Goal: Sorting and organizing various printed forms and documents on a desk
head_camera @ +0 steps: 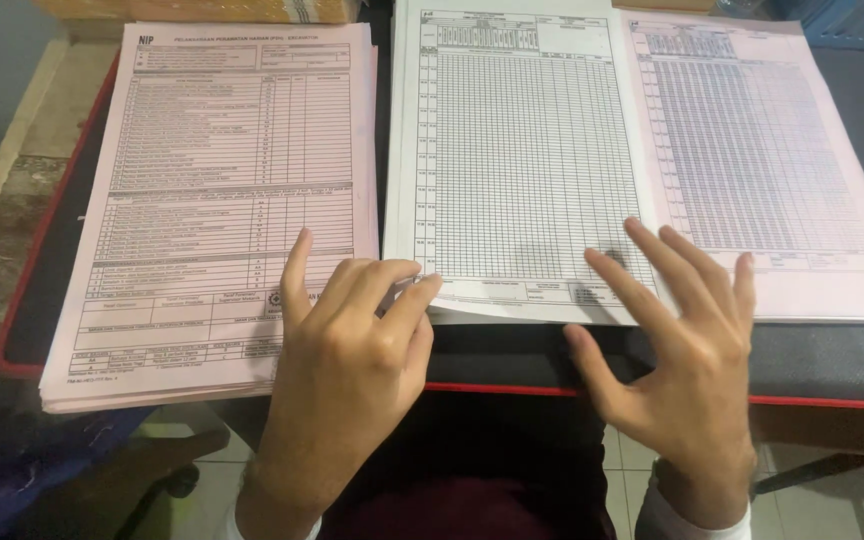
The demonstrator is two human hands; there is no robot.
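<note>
- A dark bench [852, 350] with a red front edge fills the view from above, carrying three sets of printed paper forms side by side.
- On the left lies a thick stack of pink forms [212, 200], its near edge hanging slightly past the bench front. Its sheets look a little fanned at the bottom edge.
- In the middle lies a white gridded sheet [522, 150], on top of what seems a thin pile. Its right edge overlaps a pink gridded sheet [772, 170] lying further right.
- The left hand [347, 350] rests with fingers loosely curled and partly open. Its thumb and first finger touch the lower left corner of the white sheet, while the heel of the hand lies over the pink stack's lower right corner. It pinches nothing firmly that I can see.
- The right hand [677, 350] is spread wide and flat, fingertips pressing near the white sheet's lower right corner, where it meets the pink gridded sheet. It grips nothing.
- Judged from this pose, squaring or lifting the white sheet would go best with even pressure at both lower corners, so only the top sheet shifts.
- The overlap on the right could drag the pink gridded sheet along. The overhanging pink stack, just under the left wrist, could be nudged off.
- A yellowish bundle [202, 10] sits at the far edge, well apart from both hands.
</note>
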